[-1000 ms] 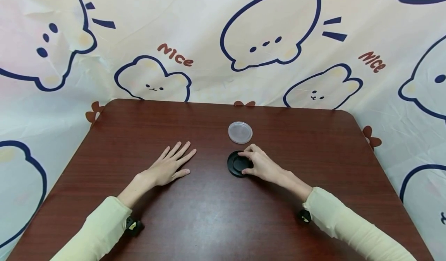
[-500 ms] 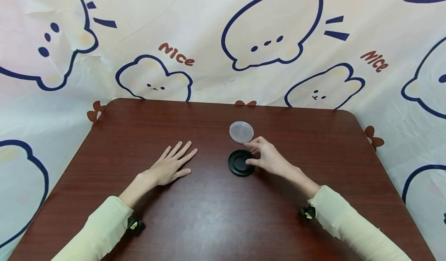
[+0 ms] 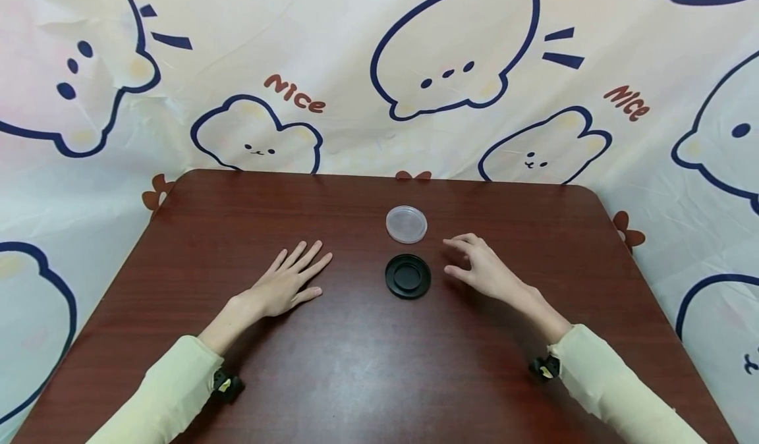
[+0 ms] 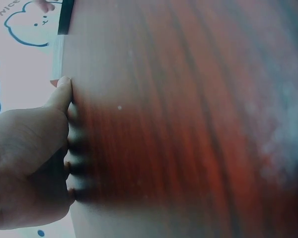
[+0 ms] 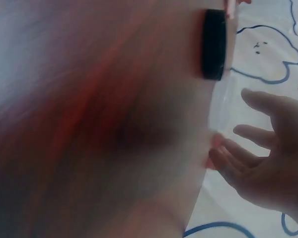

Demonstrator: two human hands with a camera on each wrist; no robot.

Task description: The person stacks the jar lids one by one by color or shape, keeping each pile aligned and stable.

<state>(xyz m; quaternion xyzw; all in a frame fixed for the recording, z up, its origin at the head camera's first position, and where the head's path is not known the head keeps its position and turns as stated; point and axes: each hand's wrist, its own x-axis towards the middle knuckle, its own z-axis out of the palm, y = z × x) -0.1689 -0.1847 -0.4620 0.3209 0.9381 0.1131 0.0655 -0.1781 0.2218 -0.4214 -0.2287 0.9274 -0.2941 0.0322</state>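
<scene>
A black round disc (image 3: 408, 277) with a ringed, recessed top lies flat near the middle of the table. Just behind it is a clear, shallow round container (image 3: 406, 224). My left hand (image 3: 283, 291) rests palm down to the left of both, fingers spread and holding nothing. To the right of the disc, my right hand (image 3: 483, 266) is apart from it, fingers loosely bent and thumb separate. From the right wrist view, the black disc (image 5: 214, 44) shows its thick side edge, with the clear container (image 5: 221, 101) below it in that picture.
The brown wood-grain table (image 3: 356, 365) reaches to a cream cloth backdrop (image 3: 356, 49) printed with blue cartoon outlines. A dark wrist camera (image 3: 227, 386) sits at the left cuff, another wrist camera (image 3: 544, 367) at the right cuff.
My right hand has let go of the black disc's right edge and drawn away to the right. The disc, the clear container and my left hand have stayed in place.
</scene>
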